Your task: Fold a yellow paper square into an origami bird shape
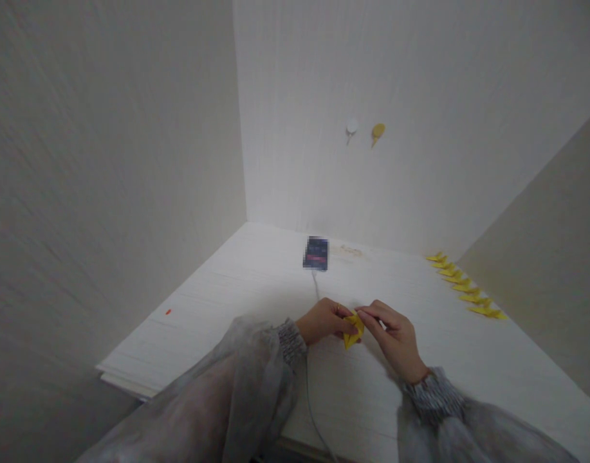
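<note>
A small piece of folded yellow paper (352,333) is held above the white table, in front of me. My left hand (325,321) grips it from the left, thumb across its face, with a ring on one finger. At its upper right corner, the thumb and forefinger of my right hand (394,334) are pinched together on the paper's edge. The remaining right fingers are curled in. Part of the paper is hidden behind the left fingers.
Several folded yellow paper figures (461,286) stand in a row along the table's right edge. A phone-like device (316,253), blurred, lies at the back, its cable (309,386) running under my left wrist. An orange scrap (168,312) lies left. Two hooks (378,132) are on the back wall.
</note>
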Tool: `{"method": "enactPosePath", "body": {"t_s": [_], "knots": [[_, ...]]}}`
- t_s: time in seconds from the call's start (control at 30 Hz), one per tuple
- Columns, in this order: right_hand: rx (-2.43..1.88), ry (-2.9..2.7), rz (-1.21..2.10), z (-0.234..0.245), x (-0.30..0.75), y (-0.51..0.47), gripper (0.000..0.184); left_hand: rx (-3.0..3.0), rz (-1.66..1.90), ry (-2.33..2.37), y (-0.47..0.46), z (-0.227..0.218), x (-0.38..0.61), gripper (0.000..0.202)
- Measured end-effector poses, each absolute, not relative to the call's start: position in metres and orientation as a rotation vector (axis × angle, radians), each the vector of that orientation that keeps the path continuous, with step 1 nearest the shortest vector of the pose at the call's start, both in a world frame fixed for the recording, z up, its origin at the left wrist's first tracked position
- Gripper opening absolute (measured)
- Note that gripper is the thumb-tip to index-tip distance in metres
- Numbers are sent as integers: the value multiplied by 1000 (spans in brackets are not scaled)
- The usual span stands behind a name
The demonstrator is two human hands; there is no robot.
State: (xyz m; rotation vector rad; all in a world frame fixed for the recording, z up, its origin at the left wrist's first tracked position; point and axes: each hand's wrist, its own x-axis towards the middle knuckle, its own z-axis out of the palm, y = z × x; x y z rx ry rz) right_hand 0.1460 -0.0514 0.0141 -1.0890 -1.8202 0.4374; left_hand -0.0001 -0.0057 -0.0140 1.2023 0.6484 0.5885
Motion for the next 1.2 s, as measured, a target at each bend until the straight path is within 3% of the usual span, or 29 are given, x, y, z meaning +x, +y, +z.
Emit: {"method": "enactPosePath", "body": {"t_s": [0.47, 1.0, 1.2], "knots": [[-1170, -1731, 443, 15, 141, -59, 21, 1190, 624, 631, -7, -12, 1, 24], [-1227, -1934, 116, 11, 147, -55, 28, 1207, 683, 685, -6, -14, 2, 32], [-1175, -1894, 218, 9, 149, -49, 18, 1128, 748, 641, -6, -8, 1, 30]]}}
